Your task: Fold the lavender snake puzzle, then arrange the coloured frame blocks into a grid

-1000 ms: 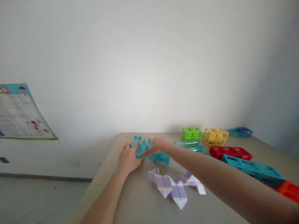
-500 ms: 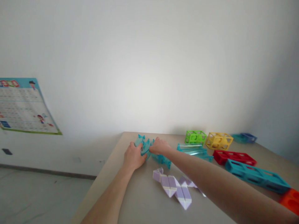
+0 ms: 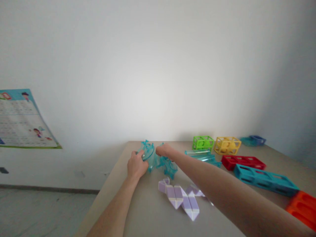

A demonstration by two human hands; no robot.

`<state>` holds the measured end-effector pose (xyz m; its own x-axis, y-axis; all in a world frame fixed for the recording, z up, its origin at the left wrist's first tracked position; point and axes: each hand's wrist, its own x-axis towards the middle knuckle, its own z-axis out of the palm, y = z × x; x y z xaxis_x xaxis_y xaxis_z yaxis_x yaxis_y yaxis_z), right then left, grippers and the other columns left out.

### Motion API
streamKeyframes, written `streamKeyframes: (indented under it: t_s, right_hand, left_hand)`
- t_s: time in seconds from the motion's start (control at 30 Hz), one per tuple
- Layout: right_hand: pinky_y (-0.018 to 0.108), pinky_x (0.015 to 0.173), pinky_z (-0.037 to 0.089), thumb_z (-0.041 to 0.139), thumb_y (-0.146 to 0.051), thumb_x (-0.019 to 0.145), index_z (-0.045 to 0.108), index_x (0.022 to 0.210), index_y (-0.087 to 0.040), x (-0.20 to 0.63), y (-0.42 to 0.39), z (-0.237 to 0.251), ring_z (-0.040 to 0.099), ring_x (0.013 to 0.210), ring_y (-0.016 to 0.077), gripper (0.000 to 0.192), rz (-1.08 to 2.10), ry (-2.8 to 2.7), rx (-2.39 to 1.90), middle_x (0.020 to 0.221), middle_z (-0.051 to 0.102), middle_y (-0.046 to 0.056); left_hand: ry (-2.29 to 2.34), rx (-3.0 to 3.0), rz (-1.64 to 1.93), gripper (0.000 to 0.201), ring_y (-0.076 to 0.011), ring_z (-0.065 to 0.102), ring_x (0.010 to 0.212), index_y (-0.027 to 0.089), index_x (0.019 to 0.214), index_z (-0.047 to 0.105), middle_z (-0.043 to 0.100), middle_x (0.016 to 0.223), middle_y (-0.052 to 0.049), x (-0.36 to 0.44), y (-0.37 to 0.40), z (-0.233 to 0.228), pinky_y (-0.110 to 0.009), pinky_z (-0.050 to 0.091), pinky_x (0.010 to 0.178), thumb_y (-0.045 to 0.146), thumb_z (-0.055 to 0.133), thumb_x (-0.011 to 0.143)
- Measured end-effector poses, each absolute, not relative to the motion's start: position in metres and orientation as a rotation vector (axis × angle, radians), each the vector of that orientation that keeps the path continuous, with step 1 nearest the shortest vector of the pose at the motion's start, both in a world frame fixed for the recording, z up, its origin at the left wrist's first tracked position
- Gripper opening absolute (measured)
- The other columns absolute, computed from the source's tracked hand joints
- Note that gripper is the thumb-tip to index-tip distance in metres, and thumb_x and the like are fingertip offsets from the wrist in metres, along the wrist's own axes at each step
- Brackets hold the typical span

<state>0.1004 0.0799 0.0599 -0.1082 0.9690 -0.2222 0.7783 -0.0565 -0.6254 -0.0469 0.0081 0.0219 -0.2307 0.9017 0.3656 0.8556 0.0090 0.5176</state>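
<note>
Fingers (image 3: 141,154) of the left hand (image 3: 135,165) and right hand (image 3: 165,150) close around the clear teal twist toy (image 3: 158,160), held between them above the desk (image 3: 148,210), just beyond the purple twist toy (image 3: 181,197).

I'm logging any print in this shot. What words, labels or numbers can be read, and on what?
Poster on the wall: rows of print and small cartoon figures, all too small and blurred to read.
Teal twist toy held in the left hand and right hand: no text visible.
Purple twist toy and coloured frame blocks on the table: no text visible.
</note>
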Motion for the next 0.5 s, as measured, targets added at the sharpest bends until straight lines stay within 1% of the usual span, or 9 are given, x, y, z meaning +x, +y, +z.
streamKeyframes:
  t_s: [0.1, 0.2, 0.23, 0.3, 0.4, 0.43, 0.5]
  right_hand:
    - [0.042, 0.084, 0.053, 0.058, -0.033, 0.092, 0.056, 0.12, -0.016, 0.105, 0.084, 0.069, 0.06, 0.102, 0.0226, 0.033, 1.122, -1.756, -1.947, 0.12, 0.059, 0.009]
    - [0.041, 0.081, 0.053, 0.058, -0.034, 0.092, 0.056, 0.119, -0.017, 0.113, 0.088, 0.078, 0.061, 0.098, 0.0209, 0.032, 1.275, -1.605, -1.97, 0.116, 0.06, 0.008]
    - [0.039, 0.077, 0.054, 0.057, -0.035, 0.092, 0.056, 0.117, -0.016, 0.116, 0.089, 0.08, 0.062, 0.093, 0.0195, 0.031, 1.318, -1.568, -1.965, 0.112, 0.061, 0.008]
    - [0.033, 0.068, 0.053, 0.05, -0.037, 0.094, 0.059, 0.106, -0.013, 0.12, 0.089, 0.083, 0.062, 0.078, 0.0159, 0.028, 1.383, -1.518, -1.937, 0.097, 0.063, 0.006]
    - [0.029, 0.056, 0.049, 0.042, -0.037, 0.095, 0.059, 0.089, -0.012, 0.119, 0.087, 0.083, 0.057, 0.059, 0.0124, 0.031, 1.409, -1.508, -1.865, 0.077, 0.061, 0.004]
    - [0.028, 0.054, 0.049, 0.041, -0.037, 0.094, 0.059, 0.089, -0.012, 0.117, 0.086, 0.081, 0.056, 0.057, 0.0119, 0.031, 1.393, -1.516, -1.848, 0.075, 0.061, 0.004]
    - [0.028, 0.057, 0.05, 0.043, -0.041, 0.094, 0.059, 0.098, -0.013, 0.109, 0.084, 0.078, 0.058, 0.061, 0.0121, 0.031, 1.322, -1.543, -1.833, 0.081, 0.061, 0.003]
  left_hand:
    - [1.973, 1.654, 1.316, 0.022, -0.025, 0.058, 0.081, 0.023, 0.078, 0.064, 0.056, 0.082, -0.005, -0.055, 0.015, 0.018, -0.036, 0.043, 0.077, 0.015, 0.053, 0.061]
    - [1.851, 1.515, 1.377, 0.016, -0.0212, 0.057, 0.07, 0.021, 0.073, 0.059, 0.054, 0.067, -0.001, -0.062, 0.025, 0.012, -0.032, 0.045, 0.068, 0.019, 0.052, 0.059]
    - [1.803, 1.469, 1.384, 0.016, -0.0197, 0.057, 0.065, 0.02, 0.073, 0.058, 0.053, 0.063, 0.0, -0.064, 0.029, 0.009, -0.031, 0.045, 0.063, 0.021, 0.051, 0.06]
    - [1.704, 1.377, 1.393, 0.019, -0.0171, 0.055, 0.054, 0.019, 0.077, 0.057, 0.054, 0.06, 0.001, -0.067, 0.035, 0.003, -0.029, 0.045, 0.055, 0.026, 0.049, 0.061]
    - [1.6, 1.29, 1.389, 0.027, -0.0153, 0.053, 0.047, 0.017, 0.085, 0.058, 0.055, 0.058, 0.001, -0.068, 0.04, -0.003, -0.028, 0.044, 0.048, 0.032, 0.05, 0.064]
    - [1.581, 1.277, 1.384, 0.028, -0.0149, 0.052, 0.046, 0.017, 0.086, 0.057, 0.055, 0.057, 0.002, -0.068, 0.04, -0.003, -0.027, 0.044, 0.047, 0.034, 0.051, 0.065]
    - [1.568, 1.271, 1.373, 0.028, -0.0143, 0.052, 0.044, 0.018, 0.086, 0.057, 0.053, 0.056, 0.003, -0.067, 0.038, -0.003, -0.026, 0.042, 0.045, 0.038, 0.053, 0.066]
